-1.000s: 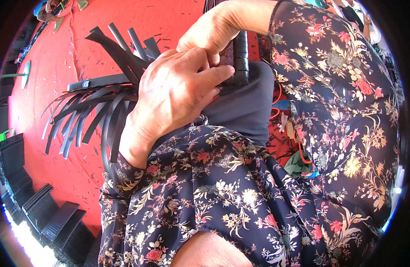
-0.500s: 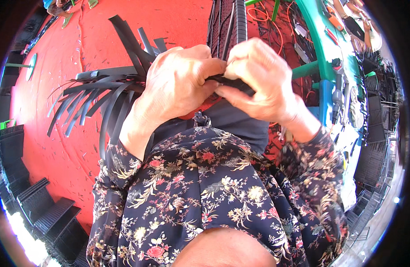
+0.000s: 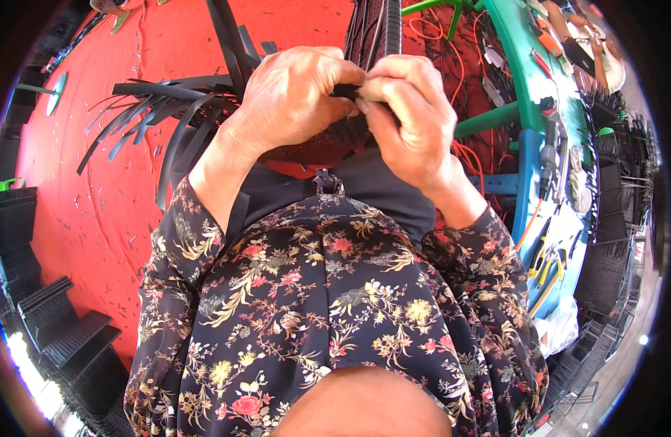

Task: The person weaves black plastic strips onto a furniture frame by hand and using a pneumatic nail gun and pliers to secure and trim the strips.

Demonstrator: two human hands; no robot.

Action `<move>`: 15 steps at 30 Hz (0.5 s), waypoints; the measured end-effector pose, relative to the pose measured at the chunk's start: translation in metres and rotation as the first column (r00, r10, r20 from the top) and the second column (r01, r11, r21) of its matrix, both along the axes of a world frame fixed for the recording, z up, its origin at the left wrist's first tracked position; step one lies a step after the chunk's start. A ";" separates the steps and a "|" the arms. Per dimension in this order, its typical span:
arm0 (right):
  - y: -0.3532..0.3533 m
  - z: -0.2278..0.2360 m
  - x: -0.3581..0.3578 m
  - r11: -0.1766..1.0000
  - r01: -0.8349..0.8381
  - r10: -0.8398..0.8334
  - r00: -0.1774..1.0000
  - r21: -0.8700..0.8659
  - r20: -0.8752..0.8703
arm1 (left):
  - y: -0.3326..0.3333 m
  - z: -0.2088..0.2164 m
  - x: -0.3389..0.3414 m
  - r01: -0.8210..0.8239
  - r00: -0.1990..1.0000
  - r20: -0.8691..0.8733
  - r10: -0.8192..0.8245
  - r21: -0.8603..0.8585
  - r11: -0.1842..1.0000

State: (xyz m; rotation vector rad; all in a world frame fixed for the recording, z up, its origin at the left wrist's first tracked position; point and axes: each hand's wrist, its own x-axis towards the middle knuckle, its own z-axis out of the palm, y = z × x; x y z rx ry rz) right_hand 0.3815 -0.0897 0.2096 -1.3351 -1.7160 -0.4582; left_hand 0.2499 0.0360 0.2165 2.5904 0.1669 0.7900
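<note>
Both of my hands meet at the upper middle, pinching a black flat weaving strip. My left hand is closed on it with thumb and forefinger. Opposite, my right hand is closed as well, its fingertips almost touching those of the left; most of the strip is hidden by the fingers. Just beyond them stands a black woven frame with a ribbed, wrapped edge. A bunch of loose black strips fans out to the left, passing behind my left hand.
A green and blue table at the right holds a power tool, red-handled pliers and coiled cord. Black woven seats stand at lower left. Scraps litter the red floor. Another person is at upper right.
Both hands have moved up and away from my body, the right also a little to the left. The strip end that showed under my right hand is now mostly covered.
</note>
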 end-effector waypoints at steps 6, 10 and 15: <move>-0.010 -0.008 0.004 0.997 -0.023 0.031 0.993 0.073 -0.114 | -0.003 -0.001 -0.002 0.052 0.998 0.037 -0.051 -0.018 0.998; -0.014 -0.001 0.001 0.994 -0.017 -0.008 0.973 -0.109 -0.231 | -0.006 0.000 -0.004 0.033 0.998 0.052 -0.032 -0.011 0.999; -0.009 0.005 0.013 0.989 -0.041 0.035 0.998 -0.143 -0.044 | -0.007 0.001 -0.004 0.022 0.997 0.072 -0.024 0.028 0.999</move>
